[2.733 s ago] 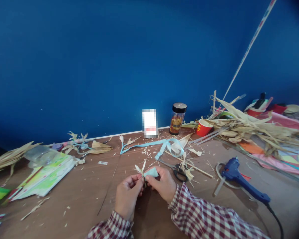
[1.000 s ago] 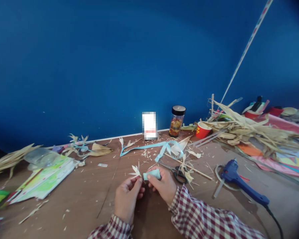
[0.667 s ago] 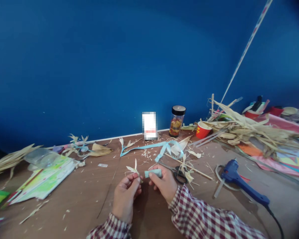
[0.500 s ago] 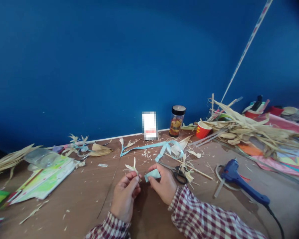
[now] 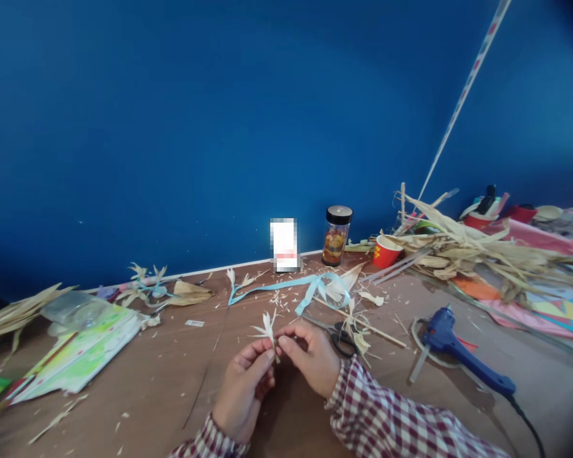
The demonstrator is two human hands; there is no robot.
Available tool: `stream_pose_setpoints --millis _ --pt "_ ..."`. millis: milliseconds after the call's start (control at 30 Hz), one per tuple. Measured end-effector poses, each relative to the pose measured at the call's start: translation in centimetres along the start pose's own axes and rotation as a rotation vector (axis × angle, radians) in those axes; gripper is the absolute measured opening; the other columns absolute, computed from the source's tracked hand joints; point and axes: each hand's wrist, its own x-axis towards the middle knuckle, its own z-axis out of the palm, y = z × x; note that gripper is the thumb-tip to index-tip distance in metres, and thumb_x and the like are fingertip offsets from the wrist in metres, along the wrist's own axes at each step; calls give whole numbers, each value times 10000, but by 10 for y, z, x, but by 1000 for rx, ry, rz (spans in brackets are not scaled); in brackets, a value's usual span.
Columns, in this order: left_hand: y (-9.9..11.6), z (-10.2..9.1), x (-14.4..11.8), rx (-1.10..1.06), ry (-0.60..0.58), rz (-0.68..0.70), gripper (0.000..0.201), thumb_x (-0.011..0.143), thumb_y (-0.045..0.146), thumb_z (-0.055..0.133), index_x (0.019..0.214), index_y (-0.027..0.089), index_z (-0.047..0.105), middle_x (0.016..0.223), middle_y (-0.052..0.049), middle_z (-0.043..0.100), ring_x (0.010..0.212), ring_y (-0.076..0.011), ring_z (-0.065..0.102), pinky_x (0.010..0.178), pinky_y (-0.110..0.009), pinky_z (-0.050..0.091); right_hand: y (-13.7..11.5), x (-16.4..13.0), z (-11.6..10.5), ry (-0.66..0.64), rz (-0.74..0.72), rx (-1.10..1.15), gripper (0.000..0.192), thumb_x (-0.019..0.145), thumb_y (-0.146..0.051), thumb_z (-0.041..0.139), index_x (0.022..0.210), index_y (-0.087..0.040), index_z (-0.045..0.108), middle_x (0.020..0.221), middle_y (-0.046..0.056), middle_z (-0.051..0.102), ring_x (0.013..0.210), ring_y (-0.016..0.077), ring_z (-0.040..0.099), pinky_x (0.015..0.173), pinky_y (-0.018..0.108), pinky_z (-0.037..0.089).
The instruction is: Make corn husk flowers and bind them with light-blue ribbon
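- L hand (image 5: 246, 388) & R hand (image 5: 310, 356): fingers of both pinched on small husk flower (image 5: 267, 327), held just above surface (image 5: 148, 394), centre front.
- Scissors (image 5: 337, 337) just R of R hand.
- Blue ribbon (image 5: 286, 286) behind, near wall.
- Glue gun (image 5: 451, 346) well to R.

Blue glue gun (image 5: 458, 353), red cup (image 5: 384, 252), pale-blue ribbon (image 5: 286, 285), red-and-white checked sleeves (image 5: 386, 416).
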Motion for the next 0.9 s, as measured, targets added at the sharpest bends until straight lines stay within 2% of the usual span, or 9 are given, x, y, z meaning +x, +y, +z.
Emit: stream_pose_setpoints --millis 100,333,600,767,900 --pt "-2 0 -1 17 -3 -36 246 555 240 745 743 134 628 552 36 539 413 -22 415 401 -140 365 11 4 3 -83 118 202 257 777 -374 536 873 -155 633 631 0 602 487 80 468 476 198 374" --pt "-3 1 -1 66 -2 -72 234 537 264 753 689 135 631 498 46 514 398 -24 405 394 -143 342 15 8 4 -76 230 392 231 685 -359 642 768 -144 618 530 -42 543 428 44 390 410 163 293" --pt "-4 2 -2 76 10 -65 241 535 262 758 702 138 638 563 21 561 452 -40 460 445 -158 409 18 8 5 -50 227 402 255 671 -375 651 762 -140 614 508 -47 514 414 41 371 377 154 254" --pt "-6 -2 1 57 4 -35 204 568 262 740 705 146 644 526 37 532 430 -31 428 432 -150 381 16 7 3 -59 206 360 278 733 -412 580 797 -143 615 525 -39 523 400 39 373 354 147 231" --pt "-6 -4 2 179 -32 26 185 624 288 699 731 143 660 557 17 559 445 -38 425 442 -157 367 13 6 0 -78 182 268 269 751 -403 562 817 -151 629 491 -49 506 377 38 357 360 155 252"
